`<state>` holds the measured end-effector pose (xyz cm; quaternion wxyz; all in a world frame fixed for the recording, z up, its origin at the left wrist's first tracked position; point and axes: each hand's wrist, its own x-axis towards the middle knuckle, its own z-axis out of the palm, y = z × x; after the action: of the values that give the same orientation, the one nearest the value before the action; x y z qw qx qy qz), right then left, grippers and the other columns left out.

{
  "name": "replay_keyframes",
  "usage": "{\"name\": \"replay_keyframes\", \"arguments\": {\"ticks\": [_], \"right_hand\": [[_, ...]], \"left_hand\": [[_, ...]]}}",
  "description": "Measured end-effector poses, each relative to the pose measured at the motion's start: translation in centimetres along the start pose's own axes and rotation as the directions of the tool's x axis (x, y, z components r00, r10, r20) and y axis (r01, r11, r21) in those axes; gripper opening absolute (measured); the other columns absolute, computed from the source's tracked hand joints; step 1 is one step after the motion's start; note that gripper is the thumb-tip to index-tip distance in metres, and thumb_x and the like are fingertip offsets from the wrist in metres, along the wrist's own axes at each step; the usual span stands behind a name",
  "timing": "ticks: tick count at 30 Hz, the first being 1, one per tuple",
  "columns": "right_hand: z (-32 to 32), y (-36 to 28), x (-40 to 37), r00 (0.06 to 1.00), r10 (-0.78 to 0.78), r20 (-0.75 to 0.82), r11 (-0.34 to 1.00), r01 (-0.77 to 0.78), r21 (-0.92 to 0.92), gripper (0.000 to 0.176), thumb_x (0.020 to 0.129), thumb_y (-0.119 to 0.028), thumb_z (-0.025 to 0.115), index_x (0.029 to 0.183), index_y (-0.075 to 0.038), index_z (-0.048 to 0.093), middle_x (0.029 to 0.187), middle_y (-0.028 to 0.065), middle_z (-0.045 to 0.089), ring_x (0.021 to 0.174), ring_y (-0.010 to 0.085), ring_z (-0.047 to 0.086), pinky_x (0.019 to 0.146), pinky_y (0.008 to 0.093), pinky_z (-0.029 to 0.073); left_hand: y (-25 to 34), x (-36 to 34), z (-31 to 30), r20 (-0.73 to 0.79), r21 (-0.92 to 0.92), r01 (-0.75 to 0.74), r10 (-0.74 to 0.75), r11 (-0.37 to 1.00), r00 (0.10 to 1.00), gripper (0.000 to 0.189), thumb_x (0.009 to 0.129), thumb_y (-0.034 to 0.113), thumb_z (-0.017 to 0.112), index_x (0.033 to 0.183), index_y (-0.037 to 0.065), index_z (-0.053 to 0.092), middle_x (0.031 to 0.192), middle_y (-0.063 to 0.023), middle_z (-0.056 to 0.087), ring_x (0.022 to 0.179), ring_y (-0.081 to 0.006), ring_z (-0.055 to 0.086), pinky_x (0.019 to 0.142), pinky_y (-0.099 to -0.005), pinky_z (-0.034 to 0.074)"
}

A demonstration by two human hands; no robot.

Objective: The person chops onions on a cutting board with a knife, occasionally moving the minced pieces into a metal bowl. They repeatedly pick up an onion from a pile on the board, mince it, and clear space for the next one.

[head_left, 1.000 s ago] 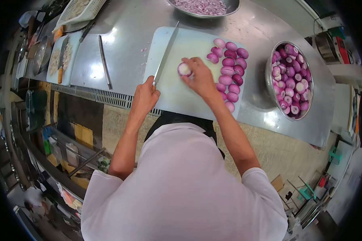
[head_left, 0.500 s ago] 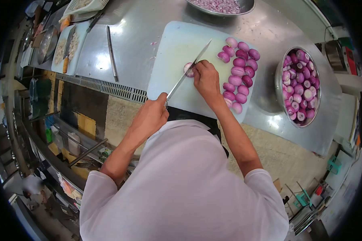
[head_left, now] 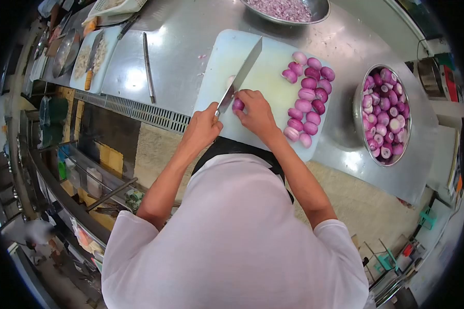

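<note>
As the left grip (head_left: 206,122) clasps a knife (head_left: 244,71), the right grip (head_left: 256,109) pinches a purple onion (head_left: 238,104) beside the blade (head_left: 248,63) near the worktop's (head_left: 183,46) front edge, apparently to keep it steady.

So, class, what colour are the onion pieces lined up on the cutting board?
The onion pieces are purplish pink, seen in the head view.

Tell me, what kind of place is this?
It looks like a working kitchen, maybe in a restaurant. You can see a big steel table, a cutting board with rows of purple onions on it, and a metal bowl filled with lots more.
</note>
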<state>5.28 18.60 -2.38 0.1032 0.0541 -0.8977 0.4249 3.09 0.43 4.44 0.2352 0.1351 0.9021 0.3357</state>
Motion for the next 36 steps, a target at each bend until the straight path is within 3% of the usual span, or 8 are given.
{"name": "replay_keyframes", "arguments": {"ticks": [3,9,11,16,19,21,32,36], "right_hand": [[0.2,-0.2,-0.4,1.0,-0.016,0.007,1.0,0.016,0.005,0.028,0.074,-0.001,0.069,0.102,-0.003,0.064,0.103,0.0141,0.063,0.093,0.0352,0.06,0.08,0.0434,0.052],[0.8,0.6,-0.5,0.997,-0.033,-0.07,0.998,0.029,-0.053,0.014,0.08,0.002,0.059,0.093,-0.002,0.063,0.091,0.0139,0.062,0.084,0.0349,0.06,0.074,0.0431,0.051],[1.0,0.7,-0.6,0.998,-0.022,-0.062,0.998,0.018,-0.056,0.013,0.081,0.003,0.057,0.091,-0.002,0.063,0.088,0.0143,0.06,0.082,0.0351,0.06,0.072,0.0442,0.051],[0.9,0.9,-0.7,0.996,-0.022,-0.081,1.0,0.02,-0.024,0.01,0.082,0.002,0.057,0.09,-0.002,0.062,0.086,0.015,0.059,0.083,0.0354,0.06,0.072,0.0456,0.051],[1.0,0.9,-0.7,0.995,-0.008,-0.103,1.0,0.009,0.014,0.008,0.083,0.001,0.057,0.089,-0.002,0.062,0.085,0.0154,0.059,0.082,0.0357,0.06,0.071,0.0462,0.05],[1.0,0.8,-0.9,0.995,0.014,-0.103,0.999,-0.01,0.041,0.007,0.083,0.001,0.057,0.088,-0.001,0.062,0.084,0.0155,0.059,0.081,0.0359,0.06,0.07,0.0463,0.05],[1.1,1.3,-1.4,0.984,-0.012,-0.178,0.995,0.029,0.093,0.004,0.081,0.003,0.057,0.082,0.0,0.06,0.078,0.0154,0.058,0.076,0.0351,0.06,0.065,0.0446,0.05],[1.1,1.3,-1.3,0.983,-0.021,-0.184,0.995,0.037,0.088,0.004,0.08,0.004,0.058,0.082,0.0,0.06,0.078,0.0155,0.058,0.075,0.035,0.059,0.065,0.0447,0.05]], "left_hand": [[0.1,0.1,0.6,-0.037,-0.033,-0.015,0.014,0.999,0.999,0.02,0.08,0.006,0.059,0.093,-0.003,0.047,0.062,-0.0217,0.052,0.058,-0.0396,0.05,0.058,-0.0448,0.042],[2.4,-1.0,-0.4,-0.054,-0.035,-0.021,0.019,0.999,0.998,0.021,0.08,0.004,0.059,0.093,-0.004,0.045,0.064,-0.0226,0.053,0.06,-0.043,0.051,0.059,-0.0459,0.043],[0.6,1.0,2.6,-0.073,-0.011,-0.053,0.052,0.999,0.996,0.021,0.08,0.004,0.06,0.094,-0.004,0.046,0.063,-0.0224,0.052,0.06,-0.0426,0.052,0.059,-0.0461,0.043],[2.8,1.6,0.9,-0.039,-0.081,-0.061,0.058,0.995,0.998,0.024,0.081,0.004,0.06,0.1,-0.004,0.048,0.064,-0.0231,0.055,0.062,-0.0438,0.055,0.06,-0.0482,0.044],[2.7,0.0,0.7,0.009,0.006,-0.021,0.021,1.0,1.0,0.025,0.081,0.004,0.06,0.102,-0.004,0.049,0.065,-0.0238,0.057,0.063,-0.0435,0.059,0.059,-0.0488,0.045],[1.2,0.9,3.1,-0.067,0.043,-0.104,0.106,0.994,0.992,0.024,0.081,0.004,0.06,0.102,-0.004,0.05,0.066,-0.0245,0.059,0.063,-0.0427,0.061,0.058,-0.0472,0.045],[1.1,1.7,4.0,-0.062,0.001,-0.091,0.091,0.996,0.994,0.025,0.081,0.004,0.061,0.102,-0.003,0.049,0.063,-0.0221,0.055,0.062,-0.0423,0.057,0.06,-0.0469,0.044],[3.8,0.5,1.4,-0.011,0.016,-0.038,0.038,0.999,0.999,0.024,0.081,0.003,0.06,0.103,-0.003,0.049,0.061,-0.0212,0.054,0.06,-0.0411,0.056,0.059,-0.047,0.043]]}}
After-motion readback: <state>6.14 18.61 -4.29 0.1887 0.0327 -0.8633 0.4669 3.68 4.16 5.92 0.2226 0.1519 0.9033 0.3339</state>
